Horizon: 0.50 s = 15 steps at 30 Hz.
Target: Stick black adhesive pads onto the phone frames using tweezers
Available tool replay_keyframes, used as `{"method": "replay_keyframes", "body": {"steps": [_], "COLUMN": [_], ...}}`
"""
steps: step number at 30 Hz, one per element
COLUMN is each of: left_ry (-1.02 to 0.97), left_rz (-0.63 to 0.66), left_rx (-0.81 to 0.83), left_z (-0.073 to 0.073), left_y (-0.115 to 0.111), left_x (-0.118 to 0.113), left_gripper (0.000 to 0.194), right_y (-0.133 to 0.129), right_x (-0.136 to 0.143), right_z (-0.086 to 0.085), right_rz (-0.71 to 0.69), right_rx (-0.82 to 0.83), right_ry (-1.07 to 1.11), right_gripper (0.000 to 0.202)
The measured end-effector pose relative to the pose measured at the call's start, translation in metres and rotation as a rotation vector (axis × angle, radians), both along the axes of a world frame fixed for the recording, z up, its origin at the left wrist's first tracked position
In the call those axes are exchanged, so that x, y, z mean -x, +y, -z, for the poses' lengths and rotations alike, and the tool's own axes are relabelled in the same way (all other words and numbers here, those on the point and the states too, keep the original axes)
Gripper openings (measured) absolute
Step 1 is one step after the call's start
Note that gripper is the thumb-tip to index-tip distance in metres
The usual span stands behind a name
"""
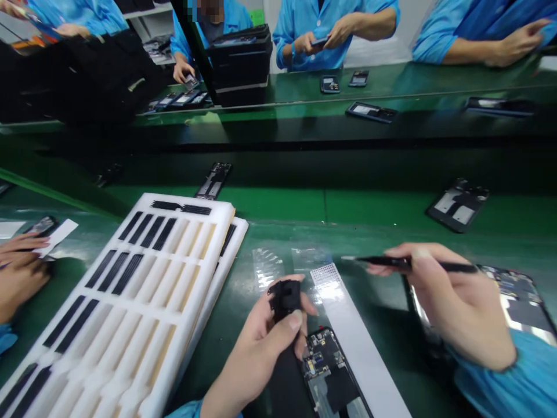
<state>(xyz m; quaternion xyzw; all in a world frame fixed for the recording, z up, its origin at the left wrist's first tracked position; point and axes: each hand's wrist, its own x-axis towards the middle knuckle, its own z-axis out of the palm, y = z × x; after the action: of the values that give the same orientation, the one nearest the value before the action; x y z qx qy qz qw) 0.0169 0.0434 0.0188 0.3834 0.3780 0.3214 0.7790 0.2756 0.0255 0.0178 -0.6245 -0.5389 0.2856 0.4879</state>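
My left hand grips a small black part between thumb and fingers, just above an opened phone body with its circuit board showing. My right hand holds black tweezers whose tip points left, over a white strip with a dotted end. A second opened phone lies under my right wrist.
Two stacked white foam trays with black strips in slots lie at my left. A co-worker's hand rests at the far left. Opened phones lie on the green belt. People in blue sleeves handle phones across the far bench.
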Motion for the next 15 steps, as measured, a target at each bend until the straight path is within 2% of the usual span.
{"method": "replay_keyframes", "body": {"steps": [1, 3, 6, 10, 12, 15], "left_ry": [0.123, 0.406, 0.723, 1.045, 1.205, 1.316], "left_rz": [0.009, 0.04, 0.184, 0.507, 0.624, 0.76], "left_rx": [-0.058, -0.215, -0.598, -1.115, -1.258, -1.334], "left_z": [0.0, 0.003, 0.012, 0.02, 0.02, 0.018], "left_y": [0.0, 0.0, -0.002, -0.003, -0.002, 0.0], "left_x": [0.001, 0.003, -0.001, -0.013, -0.02, -0.029], "left_gripper": [0.038, 0.035, 0.033, 0.073, 0.085, 0.091], "right_y": [0.002, 0.005, 0.002, -0.002, -0.002, -0.002], "right_x": [-0.008, -0.019, -0.02, -0.016, -0.018, -0.023], "right_z": [0.002, 0.009, 0.024, 0.036, 0.039, 0.041], "right_rz": [0.012, -0.067, -0.234, -0.372, -0.41, -0.436], "right_rx": [0.032, 0.077, 0.129, 0.091, 0.052, 0.024], "right_ry": [0.005, -0.004, -0.023, -0.108, -0.144, -0.161], "right_gripper": [0.026, 0.03, 0.033, 0.028, 0.026, 0.025]}}
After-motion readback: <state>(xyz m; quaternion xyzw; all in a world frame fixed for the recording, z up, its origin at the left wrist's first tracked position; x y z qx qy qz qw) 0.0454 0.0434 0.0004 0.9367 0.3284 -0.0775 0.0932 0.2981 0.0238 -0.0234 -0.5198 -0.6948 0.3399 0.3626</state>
